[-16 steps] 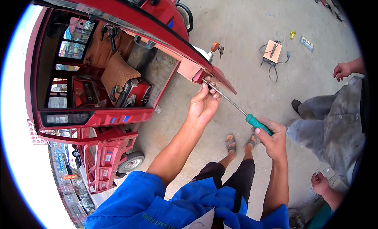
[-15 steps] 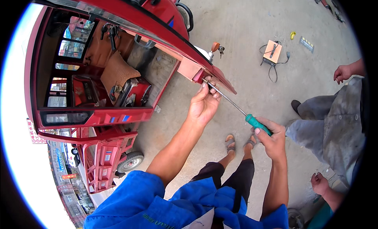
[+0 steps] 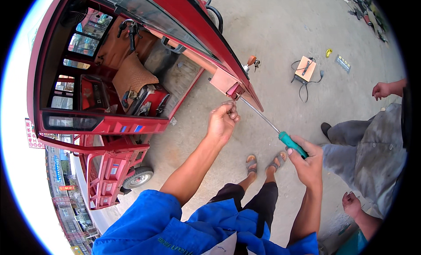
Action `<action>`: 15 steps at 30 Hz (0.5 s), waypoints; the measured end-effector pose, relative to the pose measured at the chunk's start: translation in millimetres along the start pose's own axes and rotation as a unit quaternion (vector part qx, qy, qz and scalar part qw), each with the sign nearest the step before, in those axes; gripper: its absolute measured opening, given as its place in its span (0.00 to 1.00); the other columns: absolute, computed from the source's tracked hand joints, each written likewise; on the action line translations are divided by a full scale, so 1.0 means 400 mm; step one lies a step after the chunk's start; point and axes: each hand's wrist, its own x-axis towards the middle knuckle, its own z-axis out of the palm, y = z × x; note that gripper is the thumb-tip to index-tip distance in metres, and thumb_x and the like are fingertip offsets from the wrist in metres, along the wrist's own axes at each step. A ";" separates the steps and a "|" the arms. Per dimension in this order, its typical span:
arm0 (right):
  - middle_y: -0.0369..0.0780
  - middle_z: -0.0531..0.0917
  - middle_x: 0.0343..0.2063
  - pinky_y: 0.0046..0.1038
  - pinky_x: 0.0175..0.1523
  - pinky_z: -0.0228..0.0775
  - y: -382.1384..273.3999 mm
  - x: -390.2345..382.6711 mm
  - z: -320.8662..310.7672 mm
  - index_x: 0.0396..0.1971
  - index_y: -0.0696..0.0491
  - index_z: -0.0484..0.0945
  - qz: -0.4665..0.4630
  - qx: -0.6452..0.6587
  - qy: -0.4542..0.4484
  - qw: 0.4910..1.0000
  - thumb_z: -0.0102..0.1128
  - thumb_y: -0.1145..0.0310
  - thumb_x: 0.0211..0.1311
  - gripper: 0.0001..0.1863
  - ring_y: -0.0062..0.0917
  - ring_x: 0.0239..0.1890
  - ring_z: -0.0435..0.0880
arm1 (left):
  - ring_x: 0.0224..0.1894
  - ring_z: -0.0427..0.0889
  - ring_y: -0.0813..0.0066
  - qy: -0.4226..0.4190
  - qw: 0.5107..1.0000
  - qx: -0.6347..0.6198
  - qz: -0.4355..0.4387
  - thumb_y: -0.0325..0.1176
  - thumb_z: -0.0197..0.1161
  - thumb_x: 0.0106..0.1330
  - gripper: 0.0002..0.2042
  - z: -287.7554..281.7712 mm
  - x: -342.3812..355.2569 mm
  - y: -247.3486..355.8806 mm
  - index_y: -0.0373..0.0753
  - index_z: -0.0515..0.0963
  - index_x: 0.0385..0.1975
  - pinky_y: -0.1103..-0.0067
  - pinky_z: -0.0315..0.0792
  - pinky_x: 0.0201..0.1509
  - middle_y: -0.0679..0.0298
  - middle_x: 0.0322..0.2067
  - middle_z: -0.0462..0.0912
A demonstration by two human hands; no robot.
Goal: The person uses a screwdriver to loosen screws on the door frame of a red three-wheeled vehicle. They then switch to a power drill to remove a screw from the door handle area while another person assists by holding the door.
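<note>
My right hand (image 3: 309,164) grips the green handle of a long screwdriver (image 3: 287,139). The shaft slants up and left, its tip at the end of the red door (image 3: 215,44) of a three-wheeled vehicle, beside a small pinkish recess (image 3: 233,89). Just below that tip is my left hand (image 3: 222,122), its fingers curled and pinched together. Whether anything small is between them I cannot make out. The left hand looks apart from the shaft.
The vehicle's cab (image 3: 131,79) is on the left, with a tan cushion (image 3: 133,75) inside. Keys (image 3: 257,63) hang beyond the door. On the concrete lie a corded box (image 3: 304,68) and a yellow item (image 3: 329,53). A co-worker in grey trousers (image 3: 377,145) stands at the right.
My left hand has come off the screwdriver's tip and dropped slightly, its fingers now curled. The screwdriver's tip now meets the door end. The view has shifted a little.
</note>
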 end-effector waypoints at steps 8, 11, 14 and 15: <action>0.36 0.82 0.27 0.19 0.35 0.69 0.000 -0.010 0.001 0.44 0.66 0.81 0.020 0.000 0.003 1.000 0.64 0.77 0.56 0.16 0.14 0.30 0.76 | 0.27 0.60 0.80 0.097 0.984 0.135 0.059 0.57 0.49 0.72 0.20 0.004 0.100 0.109 0.45 0.70 0.30 0.78 0.59 0.32 0.73 0.24 0.63; 0.36 0.82 0.28 0.18 0.36 0.69 -0.007 -0.013 0.005 0.44 0.66 0.81 0.023 0.010 0.010 1.000 0.64 0.77 0.55 0.16 0.13 0.30 0.76 | 0.23 0.58 0.80 0.109 0.987 0.115 0.014 0.60 0.48 0.72 0.22 0.003 0.127 0.123 0.49 0.67 0.24 0.79 0.57 0.30 0.74 0.21 0.61; 0.37 0.84 0.29 0.16 0.29 0.66 -0.002 -0.012 -0.003 0.47 0.65 0.80 0.020 0.011 -0.009 1.000 0.65 0.75 0.58 0.17 0.13 0.26 0.75 | 0.20 0.56 0.81 0.100 0.988 0.104 -0.046 0.59 0.49 0.71 0.22 0.002 0.151 0.152 0.50 0.65 0.20 0.80 0.55 0.27 0.74 0.18 0.58; 0.37 0.84 0.29 0.16 0.28 0.65 -0.001 -0.013 -0.003 0.47 0.65 0.80 0.022 0.015 -0.009 1.000 0.65 0.75 0.58 0.17 0.13 0.25 0.74 | 0.19 0.54 0.81 0.095 0.988 0.099 -0.070 0.58 0.50 0.71 0.22 -0.001 0.158 0.162 0.51 0.65 0.19 0.80 0.54 0.26 0.75 0.17 0.57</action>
